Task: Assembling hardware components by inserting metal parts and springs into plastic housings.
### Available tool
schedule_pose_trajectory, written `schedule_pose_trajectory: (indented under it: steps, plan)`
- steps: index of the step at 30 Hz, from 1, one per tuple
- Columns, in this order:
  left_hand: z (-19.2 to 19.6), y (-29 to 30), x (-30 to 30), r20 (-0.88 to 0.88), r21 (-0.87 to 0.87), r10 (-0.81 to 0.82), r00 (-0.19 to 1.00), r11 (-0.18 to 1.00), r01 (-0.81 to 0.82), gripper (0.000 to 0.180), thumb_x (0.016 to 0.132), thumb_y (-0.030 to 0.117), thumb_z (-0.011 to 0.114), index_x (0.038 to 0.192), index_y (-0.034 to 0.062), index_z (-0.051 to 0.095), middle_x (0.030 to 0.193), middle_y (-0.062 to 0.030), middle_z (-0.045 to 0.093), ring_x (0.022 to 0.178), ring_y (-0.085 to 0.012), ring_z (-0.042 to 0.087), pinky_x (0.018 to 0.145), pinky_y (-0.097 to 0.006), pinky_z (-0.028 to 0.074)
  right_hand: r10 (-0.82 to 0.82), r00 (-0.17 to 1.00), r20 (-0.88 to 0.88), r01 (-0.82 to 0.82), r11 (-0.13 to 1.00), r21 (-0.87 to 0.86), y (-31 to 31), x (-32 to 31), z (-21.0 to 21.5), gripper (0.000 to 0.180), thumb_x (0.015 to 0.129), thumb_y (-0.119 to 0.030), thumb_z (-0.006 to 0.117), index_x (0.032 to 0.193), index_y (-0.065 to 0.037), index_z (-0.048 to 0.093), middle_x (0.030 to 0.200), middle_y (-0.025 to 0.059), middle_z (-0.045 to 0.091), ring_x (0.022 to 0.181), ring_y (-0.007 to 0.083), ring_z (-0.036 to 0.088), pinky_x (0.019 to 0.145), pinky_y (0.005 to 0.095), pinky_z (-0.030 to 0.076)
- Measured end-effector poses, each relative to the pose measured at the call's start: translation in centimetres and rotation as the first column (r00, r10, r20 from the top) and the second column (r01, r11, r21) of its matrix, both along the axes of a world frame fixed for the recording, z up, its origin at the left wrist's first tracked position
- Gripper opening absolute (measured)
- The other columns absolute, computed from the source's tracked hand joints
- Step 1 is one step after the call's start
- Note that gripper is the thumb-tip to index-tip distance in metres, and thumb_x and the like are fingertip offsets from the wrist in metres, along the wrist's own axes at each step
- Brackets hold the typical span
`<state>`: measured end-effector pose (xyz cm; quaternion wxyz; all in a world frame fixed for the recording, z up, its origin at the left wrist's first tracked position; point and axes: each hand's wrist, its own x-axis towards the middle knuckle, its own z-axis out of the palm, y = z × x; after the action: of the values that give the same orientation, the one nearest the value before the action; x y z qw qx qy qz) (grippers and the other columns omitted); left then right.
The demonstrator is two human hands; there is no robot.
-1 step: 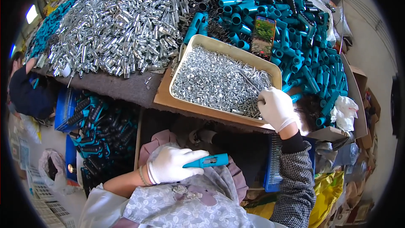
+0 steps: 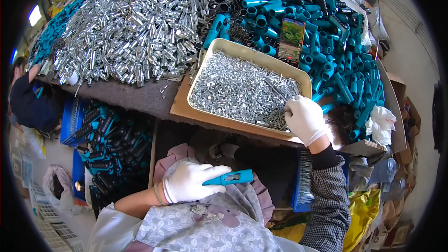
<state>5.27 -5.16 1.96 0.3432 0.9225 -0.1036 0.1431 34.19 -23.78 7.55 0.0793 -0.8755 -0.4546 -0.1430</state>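
Observation:
My left hand (image 2: pixel 195 182), in a white glove, holds a teal plastic tube (image 2: pixel 228 177) above my lap. A slot in the tube's side shows a metal part (image 2: pixel 232 177) inside it. Over the near right corner of a cream tray (image 2: pixel 248 52), my gloved right hand (image 2: pixel 305 119) has its fingers closed. A thin metal rod (image 2: pixel 276 89) reaches from its fingertips across the small silvery parts (image 2: pixel 233 91) in the tray. Whether those fingers grip the rod or a small part is hidden.
Silvery metal fittings (image 2: pixel 135 32) are heaped at the left. Teal tubes (image 2: pixel 333 56) pile up at the right, with a phone (image 2: pixel 291 41) propped among them. Below, a blue crate (image 2: pixel 70 121) stands beside black-and-teal handles (image 2: pixel 105 144). Another person (image 2: pixel 32 102) is at far left.

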Motion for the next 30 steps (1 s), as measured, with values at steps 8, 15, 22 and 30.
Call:
schedule_pose_trajectory:
  steps: [8,15,22,30]
  plan:
    - [0.2,1.2,0.0,-0.027,-0.015,0.074,0.997,0.997,-0.075,0.047,0.082,0.033,0.079,0.121,0.0094,0.066,0.08,-0.0105,0.069,0.065,-0.0298,0.069,0.058,-0.038,0.054,0.074,0.987,-0.143,-0.035,0.965,0.259,-0.1,-2.8,1.9,0.003,0.079,-0.005,0.067,0.08,-0.004,0.064,0.077,0.013,0.065,0.074,0.0318,0.067,0.066,0.0412,0.053]
    - [0.8,1.4,0.5,-0.05,0.082,0.088,0.995,0.993,-0.084,0.043,0.081,0.032,0.078,0.118,0.0118,0.066,0.077,-0.0099,0.067,0.063,-0.0288,0.068,0.056,-0.037,0.054,0.581,0.674,-0.455,-0.489,0.814,0.314,1.9,-12.2,0.6,0.008,0.078,-0.01,0.072,0.085,-0.01,0.069,0.085,0.0079,0.062,0.083,0.0295,0.064,0.074,0.0395,0.052]
    - [0.2,1.2,0.3,-0.055,0.108,0.093,0.994,0.99,-0.086,0.04,0.083,0.039,0.075,0.114,0.0151,0.067,0.076,-0.0082,0.069,0.064,-0.0275,0.069,0.056,-0.037,0.054,0.696,0.623,-0.356,-0.63,0.717,0.299,2.8,-13.2,-1.9,0.009,0.078,-0.012,0.068,0.087,-0.011,0.064,0.083,0.0065,0.057,0.08,0.0281,0.059,0.072,0.0396,0.049]
    - [0.0,1.0,0.5,-0.142,0.146,0.098,0.985,0.986,-0.077,0.039,0.084,0.042,0.073,0.113,0.0162,0.067,0.076,-0.0086,0.07,0.065,-0.0285,0.07,0.056,-0.039,0.054,0.429,0.898,-0.093,-0.439,0.884,-0.162,2.2,-16.2,-1.8,0.012,0.074,-0.014,0.066,0.084,-0.008,0.064,0.078,0.0063,0.055,0.073,0.0259,0.058,0.065,0.0384,0.049]
